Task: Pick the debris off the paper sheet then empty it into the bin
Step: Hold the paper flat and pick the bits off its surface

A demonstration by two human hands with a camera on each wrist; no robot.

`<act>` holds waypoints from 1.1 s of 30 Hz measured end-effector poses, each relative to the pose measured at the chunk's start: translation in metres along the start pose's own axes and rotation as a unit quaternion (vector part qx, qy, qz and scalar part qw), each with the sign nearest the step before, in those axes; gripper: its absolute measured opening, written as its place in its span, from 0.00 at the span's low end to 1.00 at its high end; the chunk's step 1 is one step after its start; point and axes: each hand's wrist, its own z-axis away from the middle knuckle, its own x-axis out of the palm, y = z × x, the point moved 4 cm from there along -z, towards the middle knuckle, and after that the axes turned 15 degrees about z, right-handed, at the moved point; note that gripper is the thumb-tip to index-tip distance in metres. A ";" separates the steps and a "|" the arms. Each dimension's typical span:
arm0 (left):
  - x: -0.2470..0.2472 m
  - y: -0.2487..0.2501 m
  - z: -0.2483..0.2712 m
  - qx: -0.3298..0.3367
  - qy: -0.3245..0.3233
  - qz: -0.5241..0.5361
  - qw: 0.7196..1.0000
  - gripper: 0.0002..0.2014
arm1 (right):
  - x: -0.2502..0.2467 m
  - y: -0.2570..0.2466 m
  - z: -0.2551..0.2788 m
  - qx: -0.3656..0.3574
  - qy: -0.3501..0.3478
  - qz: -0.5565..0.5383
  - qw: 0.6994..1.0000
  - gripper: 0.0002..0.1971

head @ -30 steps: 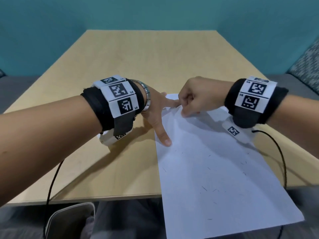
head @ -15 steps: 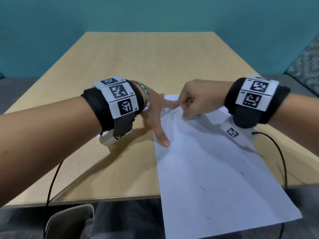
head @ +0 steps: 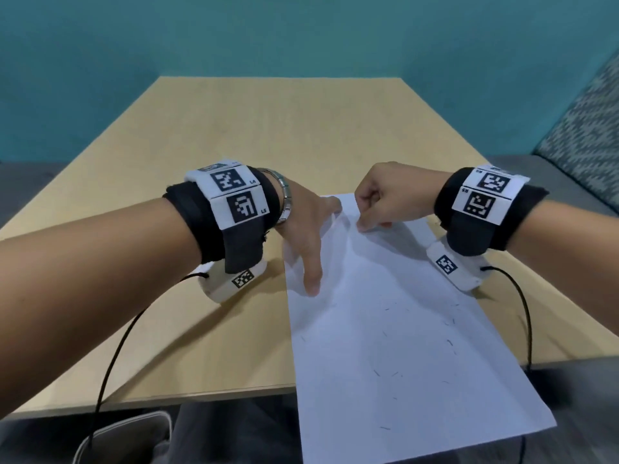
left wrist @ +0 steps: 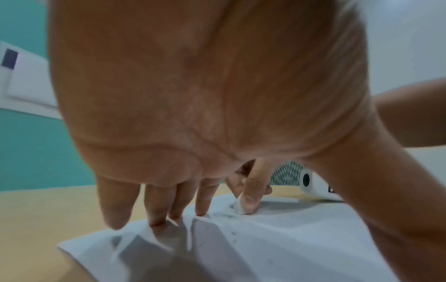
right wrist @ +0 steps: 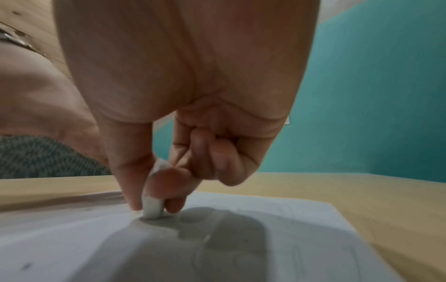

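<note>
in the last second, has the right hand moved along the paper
Yes, slightly: the right hand slid rightward on the paper sheet, opening a gap from the left hand that holds it down.

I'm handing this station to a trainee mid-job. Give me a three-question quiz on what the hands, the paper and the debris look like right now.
1. True or false: the right hand is empty.
2. What does the left hand do to the paper sheet? A) lifts it off the table B) presses it down with spread fingers C) crumples it into a ball
3. Fill in: the dark debris specks lie mostly on the half of the sheet ____ the person.

Key
1. False: it pinches a small white eraser-like piece against the sheet.
2. B
3. Nearer; that end overhangs the wooden table edge.
</note>
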 end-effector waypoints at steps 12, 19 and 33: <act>0.005 0.020 -0.003 0.040 0.040 -0.011 0.998 0.49 | 0.012 -0.021 0.018 -0.076 -0.067 -0.026 0.995 0.11; 0.003 0.022 -0.003 0.030 0.037 -0.010 0.999 0.50 | 0.004 -0.021 0.009 -0.056 -0.011 0.021 0.998 0.09; 0.005 0.018 -0.006 0.039 0.033 -0.034 0.998 0.63 | -0.003 0.000 0.006 -0.023 0.013 0.011 1.000 0.08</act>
